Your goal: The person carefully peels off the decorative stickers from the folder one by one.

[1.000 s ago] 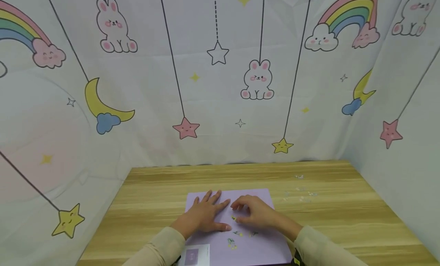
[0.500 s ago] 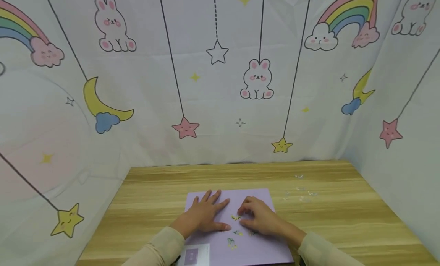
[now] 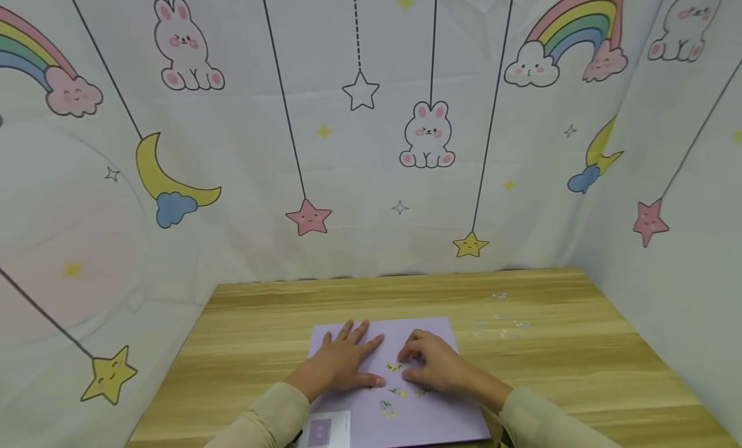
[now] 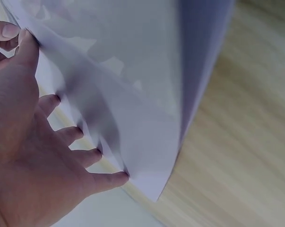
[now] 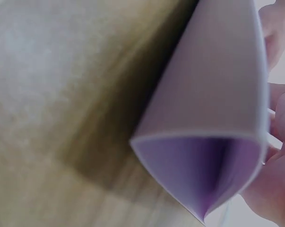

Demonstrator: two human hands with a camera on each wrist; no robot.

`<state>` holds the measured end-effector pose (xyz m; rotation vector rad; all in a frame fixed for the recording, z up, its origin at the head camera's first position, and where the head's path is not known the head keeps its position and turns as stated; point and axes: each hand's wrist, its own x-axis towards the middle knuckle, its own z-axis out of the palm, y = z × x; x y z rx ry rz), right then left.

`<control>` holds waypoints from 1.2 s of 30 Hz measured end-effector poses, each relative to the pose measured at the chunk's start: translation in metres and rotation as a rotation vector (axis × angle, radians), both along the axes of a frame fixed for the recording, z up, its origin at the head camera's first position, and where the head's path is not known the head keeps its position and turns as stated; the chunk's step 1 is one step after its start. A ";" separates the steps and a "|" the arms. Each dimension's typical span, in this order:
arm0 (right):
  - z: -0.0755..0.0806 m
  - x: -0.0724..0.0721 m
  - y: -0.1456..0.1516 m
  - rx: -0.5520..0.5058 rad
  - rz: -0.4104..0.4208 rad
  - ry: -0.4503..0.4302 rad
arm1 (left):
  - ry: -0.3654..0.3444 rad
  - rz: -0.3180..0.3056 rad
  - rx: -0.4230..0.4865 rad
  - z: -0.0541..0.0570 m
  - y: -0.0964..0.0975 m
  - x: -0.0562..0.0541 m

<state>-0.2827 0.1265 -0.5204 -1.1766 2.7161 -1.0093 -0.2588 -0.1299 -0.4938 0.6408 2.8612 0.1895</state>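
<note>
My left hand (image 3: 339, 364) rests on a lilac paper sheet (image 3: 431, 422), with its fingers spread and its palm down. In the left wrist view its fingertips (image 4: 115, 178) press along the sheet's surface. My right hand (image 3: 431, 361) is over the right half of the sheet, with curled fingers and the thumb a little apart from the index finger. Right at those fingertips lies a small yellow flower sticker (image 3: 393, 366); I cannot tell whether they grip it. Nearer me are a flower sticker with a green stem (image 3: 398, 391) and a larger one (image 3: 388, 408).
A white card with a purple square (image 3: 337, 430) lies at the sheet's near left corner. Several small clear pieces (image 3: 503, 318) are scattered on the wooden table (image 3: 556, 383) at the right. The right wrist view shows the lilac paper's folded, hollow end (image 5: 199, 161).
My right hand has drawn slightly right and toward me, uncovering more of the yellow flower sticker. The left hand stays put on the sheet. The head view has shifted slightly.
</note>
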 end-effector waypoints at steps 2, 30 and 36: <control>0.000 -0.001 -0.001 0.007 0.004 -0.002 | -0.001 0.004 0.003 0.000 0.000 0.000; 0.003 -0.002 0.005 0.054 0.010 -0.022 | -0.080 -0.004 -0.026 0.006 0.020 0.034; 0.007 -0.004 0.006 0.053 0.025 -0.028 | -0.075 -0.002 -0.025 0.005 0.021 0.035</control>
